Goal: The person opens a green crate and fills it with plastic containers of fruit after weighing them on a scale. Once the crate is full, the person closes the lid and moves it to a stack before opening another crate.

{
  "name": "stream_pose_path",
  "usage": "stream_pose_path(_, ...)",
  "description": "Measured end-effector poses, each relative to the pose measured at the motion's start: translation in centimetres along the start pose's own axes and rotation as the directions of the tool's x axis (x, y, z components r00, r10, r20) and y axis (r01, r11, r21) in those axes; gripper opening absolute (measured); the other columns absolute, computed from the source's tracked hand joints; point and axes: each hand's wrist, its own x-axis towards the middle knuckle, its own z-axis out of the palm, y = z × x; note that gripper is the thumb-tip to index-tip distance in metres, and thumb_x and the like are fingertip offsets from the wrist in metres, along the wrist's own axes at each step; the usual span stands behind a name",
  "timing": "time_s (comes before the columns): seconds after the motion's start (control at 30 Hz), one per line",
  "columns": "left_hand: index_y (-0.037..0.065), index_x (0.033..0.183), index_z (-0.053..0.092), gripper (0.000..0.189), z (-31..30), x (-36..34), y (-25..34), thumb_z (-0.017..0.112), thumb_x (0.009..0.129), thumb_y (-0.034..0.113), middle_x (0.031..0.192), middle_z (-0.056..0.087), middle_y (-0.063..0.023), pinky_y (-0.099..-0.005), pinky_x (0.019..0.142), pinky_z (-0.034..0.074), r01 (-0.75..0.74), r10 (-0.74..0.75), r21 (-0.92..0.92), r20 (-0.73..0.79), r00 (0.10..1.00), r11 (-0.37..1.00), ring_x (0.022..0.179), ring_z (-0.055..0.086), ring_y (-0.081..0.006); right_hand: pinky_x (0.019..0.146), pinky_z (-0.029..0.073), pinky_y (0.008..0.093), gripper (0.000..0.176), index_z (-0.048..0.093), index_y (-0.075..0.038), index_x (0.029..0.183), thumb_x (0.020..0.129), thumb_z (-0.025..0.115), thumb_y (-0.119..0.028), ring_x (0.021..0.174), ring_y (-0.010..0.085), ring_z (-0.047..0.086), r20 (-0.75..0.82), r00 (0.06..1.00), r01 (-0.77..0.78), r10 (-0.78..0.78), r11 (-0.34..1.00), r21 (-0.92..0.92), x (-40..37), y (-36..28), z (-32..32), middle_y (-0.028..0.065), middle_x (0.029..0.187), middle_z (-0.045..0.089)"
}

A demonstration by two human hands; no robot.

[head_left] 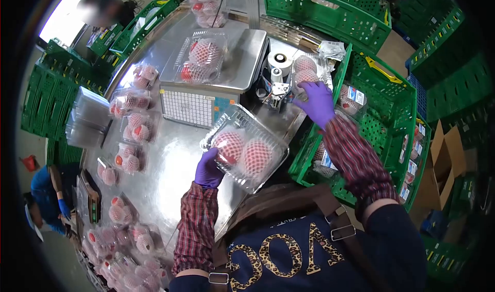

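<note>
My left hand, in a purple glove, grips the left edge of a clear plastic fruit pack. Two round fruits in red-and-white foam nets lie inside it, tilted toward me. My right hand, also purple-gloved, has its fingers bent over the near end of another fruit pack beside the label printer. A third fruit pack rests on the weighing scale, whose keypad faces left of me.
A green crate holding labelled packs stands at the right, with another crate behind. Several fruit packs line the metal table's left side, near stacked plastic lids. A co-worker with blue gloves is at lower left. An open carton stands far right.
</note>
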Motion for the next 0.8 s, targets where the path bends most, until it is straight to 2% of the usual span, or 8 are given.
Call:
stream_pose_path(0.13, 0.01, 0.128, 0.029, 0.066, 5.9, -0.8, -1.7, 0.058, 0.07, 0.0, 0.116, 0.045, -0.0169, -0.0427, 0.081, 0.05, -0.357, 0.361, 0.201, 0.018, 0.932, 0.912, 0.104, 0.051, -0.0298, 0.064, 0.044, 0.0342, 0.024, 0.065, -0.006, 0.085, 0.07, 0.067, -0.025, 0.068, 0.0207, 0.055, 0.278, 0.948, -0.189, 0.155, 0.977, 0.098, -0.6, 1.5, 2.0, 0.0078, 0.068, 0.059)
stream_pose_path(0.2, 0.011, 0.129, 0.025, 0.067, 7.3, -0.1, -2.3, 0.057, 0.071, 0.004, 0.117, 0.044, -0.0181, -0.0432, 0.083, 0.048, -0.393, 0.418, 0.328, -0.007, 0.908, 0.859, 0.105, 0.049, -0.0307, 0.065, 0.045, 0.0278, 0.02, 0.065, -0.004, 0.085, 0.074, 0.067, -0.02, 0.069, 0.0133, 0.057, 0.534, 0.763, -0.642, 0.363, 0.335, 0.69, 1.0, -1.3, -3.7, 0.0052, 0.07, 0.061)
stream_pose_path(0.33, 0.011, 0.128, 0.028, 0.063, 10.5, 3.3, -4.6, 0.059, 0.073, 0.006, 0.117, 0.044, -0.0159, -0.0402, 0.082, 0.048, -0.487, 0.499, 0.32, 0.049, 0.865, 0.813, 0.103, 0.051, -0.0288, 0.072, 0.044, 0.0316, 0.03, 0.062, -0.004, 0.085, 0.062, 0.076, -0.02, 0.074, 0.0176, 0.054, 0.107, 0.984, -0.177, 0.142, 0.833, 0.524, 0.1, -7.0, -5.2, 0.0059, 0.077, 0.058)
stream_pose_path(0.43, 0.011, 0.126, 0.03, 0.059, 13.4, 5.2, -5.2, 0.058, 0.074, 0.005, 0.118, 0.044, -0.0135, -0.0377, 0.082, 0.048, -0.459, 0.458, 0.236, 0.061, 0.887, 0.857, 0.103, 0.051, -0.0257, 0.079, 0.041, 0.0337, 0.065, 0.048, -0.007, 0.113, 0.058, 0.079, -0.023, 0.086, 0.0211, 0.051, 0.095, 0.899, -0.418, 0.429, 0.77, 0.482, -1.3, -2.6, -7.1, 0.0074, 0.095, 0.055)
stream_pose_path(0.53, 0.008, 0.128, 0.027, 0.065, 18.7, 6.6, -7.9, 0.06, 0.073, 0.0, 0.12, 0.041, -0.0125, -0.0347, 0.086, 0.045, -0.422, 0.403, 0.191, 0.13, 0.906, 0.886, 0.105, 0.048, -0.023, 0.087, 0.04, 0.0348, 0.069, 0.029, -0.012, 0.132, 0.076, 0.066, -0.03, 0.105, 0.0184, 0.042, 0.677, 0.592, -0.407, 0.437, -0.563, 0.719, -6.2, -0.1, -6.9, 0.0045, 0.118, 0.042)
stream_pose_path(0.57, 0.012, 0.13, 0.024, 0.069, 19.2, 8.1, -9.6, 0.061, 0.073, 0.002, 0.124, 0.037, -0.0117, -0.0366, 0.09, 0.041, -0.467, 0.399, 0.319, 0.257, 0.88, 0.825, 0.11, 0.043, -0.0242, 0.087, 0.041, 0.0335, 0.06, 0.03, -0.011, 0.131, 0.083, 0.057, -0.032, 0.108, 0.019, 0.044, 0.658, 0.643, -0.327, 0.391, -0.637, 0.698, -7.3, 0.6, -6.4, 0.0037, 0.121, 0.044)
stream_pose_path(0.73, 0.014, 0.137, 0.014, 0.076, 19.8, 9.0, -10.0, 0.059, 0.076, 0.027, 0.13, 0.033, -0.016, -0.0389, 0.095, 0.033, -0.314, 0.111, 0.551, 0.371, 0.922, 0.773, 0.117, 0.04, -0.0294, 0.088, 0.043, 0.0451, 0.054, 0.034, -0.007, 0.128, 0.083, 0.053, -0.03, 0.104, 0.027, 0.049, 0.566, 0.592, -0.088, 0.574, -0.652, 0.753, -9.8, 18.0, -5.2, 0.0109, 0.119, 0.046)
stream_pose_path(0.8, 0.012, 0.136, 0.019, 0.072, 16.8, 8.5, -8.3, 0.058, 0.077, 0.028, 0.128, 0.037, -0.0156, -0.0372, 0.094, 0.035, -0.221, 0.079, 0.604, 0.252, 0.964, 0.766, 0.113, 0.044, -0.0279, 0.084, 0.046, 0.0345, 0.046, 0.037, -0.006, 0.124, 0.083, 0.054, -0.018, 0.101, 0.018, 0.051, 0.352, 0.565, -0.226, 0.746, -0.27, 0.936, -8.1, 22.8, -5.6, 0.0083, 0.114, 0.05)
